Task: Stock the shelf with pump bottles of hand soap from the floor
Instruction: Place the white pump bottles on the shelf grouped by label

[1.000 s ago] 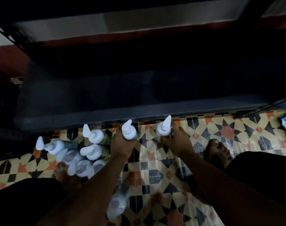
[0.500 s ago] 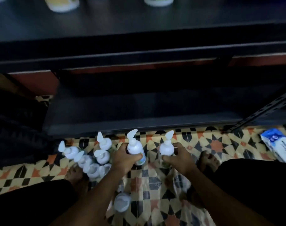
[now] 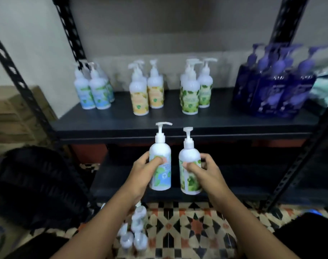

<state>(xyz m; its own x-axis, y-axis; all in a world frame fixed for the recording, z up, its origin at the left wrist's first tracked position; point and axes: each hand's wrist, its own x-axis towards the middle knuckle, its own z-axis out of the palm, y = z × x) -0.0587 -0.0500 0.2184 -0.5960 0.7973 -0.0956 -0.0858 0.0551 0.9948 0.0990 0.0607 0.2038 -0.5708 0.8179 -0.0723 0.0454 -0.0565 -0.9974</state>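
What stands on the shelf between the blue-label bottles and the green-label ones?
The yellow-label pump bottles, with bare shelf on either side, in the head view.

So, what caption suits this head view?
Left hand holds a blue-label bottle, right hand a green-label bottle, before the shelf.

I see two white pump bottles held upright before the black shelf [image 3: 215,119]. My left hand [image 3: 140,173] grips the blue-label bottle [image 3: 160,165] and my right hand [image 3: 205,171] the green-label bottle [image 3: 189,176], side by side and apart. More floor bottles [image 3: 139,242], blurred, cluster on the tiles below.
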